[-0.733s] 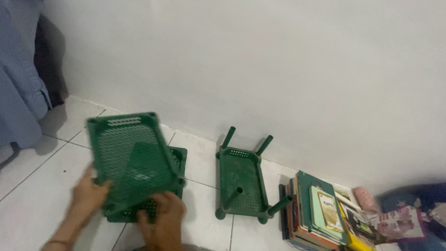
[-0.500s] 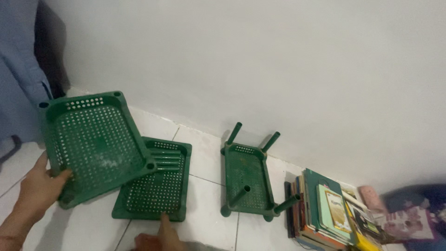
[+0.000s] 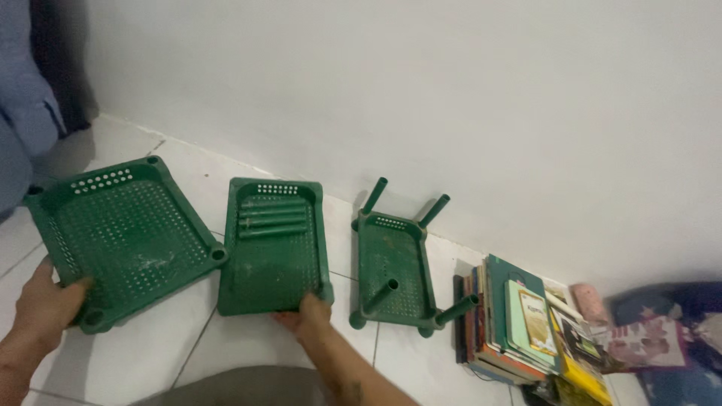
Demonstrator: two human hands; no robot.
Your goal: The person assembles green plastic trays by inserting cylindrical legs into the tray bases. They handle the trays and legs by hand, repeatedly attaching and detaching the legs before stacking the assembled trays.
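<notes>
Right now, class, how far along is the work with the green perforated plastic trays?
Done: one green perforated plastic tray stands with four posts fitted. In hand: the left hand grips a bare tray; the right hand holds the near edge of a middle tray carrying loose green posts. Left: neither of these two trays has posts fitted.

Soft even indoor light, faint shadows along wall; right edge blurred.

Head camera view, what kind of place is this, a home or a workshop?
Probably a room in a home. A white tiled floor meets a plain white wall, a stack of books sits on the floor, and blue clothing hangs at the left edge.
</notes>
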